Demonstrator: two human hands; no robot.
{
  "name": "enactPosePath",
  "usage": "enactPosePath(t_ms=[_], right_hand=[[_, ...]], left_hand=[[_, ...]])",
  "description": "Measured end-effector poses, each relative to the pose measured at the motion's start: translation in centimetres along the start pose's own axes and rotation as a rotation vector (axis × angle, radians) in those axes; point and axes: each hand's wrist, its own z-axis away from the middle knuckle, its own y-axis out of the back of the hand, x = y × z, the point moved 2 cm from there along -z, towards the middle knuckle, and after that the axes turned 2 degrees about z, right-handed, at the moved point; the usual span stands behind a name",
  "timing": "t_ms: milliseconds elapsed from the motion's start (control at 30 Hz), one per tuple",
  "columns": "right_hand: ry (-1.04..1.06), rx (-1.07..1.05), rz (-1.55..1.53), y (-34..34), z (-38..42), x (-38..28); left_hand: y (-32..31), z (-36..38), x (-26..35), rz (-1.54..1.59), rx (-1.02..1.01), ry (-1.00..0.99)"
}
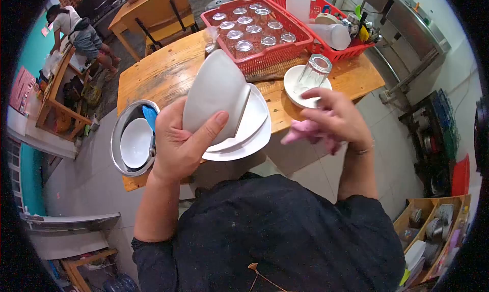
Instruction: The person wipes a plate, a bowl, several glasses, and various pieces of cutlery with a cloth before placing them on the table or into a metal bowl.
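Observation:
My left hand [175, 142] grips a white bowl [214, 91], tipped on its side with its outer surface and foot towards me. My right hand [341, 119] is closed on a pink cloth [300, 132], off to the right of the bowl and apart from it. White plates [257, 142] lie stacked on the table below the bowl, partly hidden by it. Behind my right hand, a clear glass [317, 70] stands upside down in a small white dish [291, 83]. Left of my left hand is a metal basin [116, 152] with a white bowl [136, 144] and a blue-handled utensil [148, 115].
A red basket [265, 64] of upturned glasses sits at the back of the wooden table [153, 73]. Beside it, another red basket [351, 51] holds utensils and white containers. A person [76, 30] bends over at the far left. Wooden shelving [412, 208] stands at lower right.

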Motion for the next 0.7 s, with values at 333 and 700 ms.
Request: enactPosePath(t_ms=[333, 700], right_hand=[[-0.161, 0.262, 0.609, 4.2, -4.8, 3.0], [-0.120, 0.238, 0.564, 4.8, -9.2, 6.7]], left_hand=[[-0.9, -1.1, -1.6, -0.217, -0.113, 0.008], [-1.0, -1.5, -3.1, -0.252, -0.129, 0.009]])
